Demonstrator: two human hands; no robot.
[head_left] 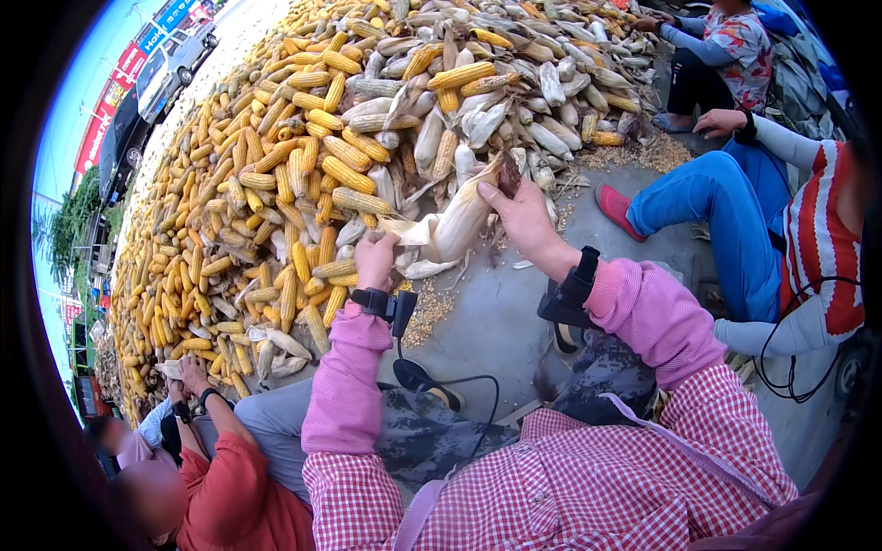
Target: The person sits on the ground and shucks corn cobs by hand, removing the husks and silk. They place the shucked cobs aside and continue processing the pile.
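An ear of corn in its pale husk is stretched between my hands, tilted with its dark, dried silk end up to the right. My right hand grips that end, thumb across the husk. At the lower left, my left hand pinches a loose strip of husk pulled partly away from the ear. Any kernels inside are hidden by the husk. Right behind the ear rises a large pile of corn, husked yellow cobs mostly to the left and ears still in husks to the upper right.
Loose kernels lie scattered on the grey ground. A person in a red top works close on my left. Another in blue trousers sits at my right, one more beyond. A black cable hangs from my left wrist. Vehicles stand far left.
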